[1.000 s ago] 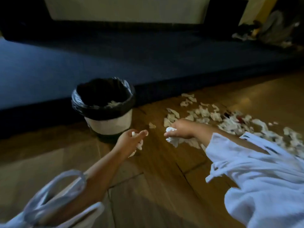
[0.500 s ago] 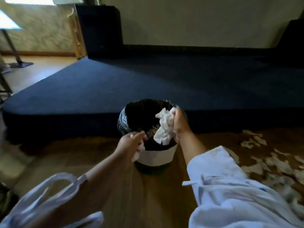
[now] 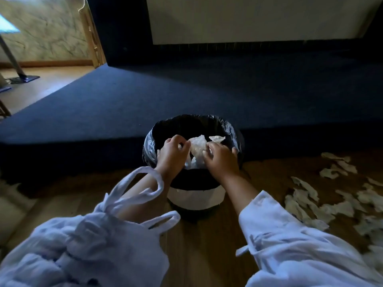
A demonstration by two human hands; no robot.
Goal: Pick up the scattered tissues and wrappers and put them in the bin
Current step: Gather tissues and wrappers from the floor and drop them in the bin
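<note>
Left hand and right hand cover the near rim of the bin; its depth is lost in shadow. Curled left fingers hide most of a pinched scrap. Whether the right hand grips the wad is unclear. Floor tissues blur and run off the right edge.

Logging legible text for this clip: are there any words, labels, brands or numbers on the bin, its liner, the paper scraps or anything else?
No readable text anywhere in view.
The bin, its black liner and the tissues over it show no print.
The floor scraps are too small and dim to tell.
</note>
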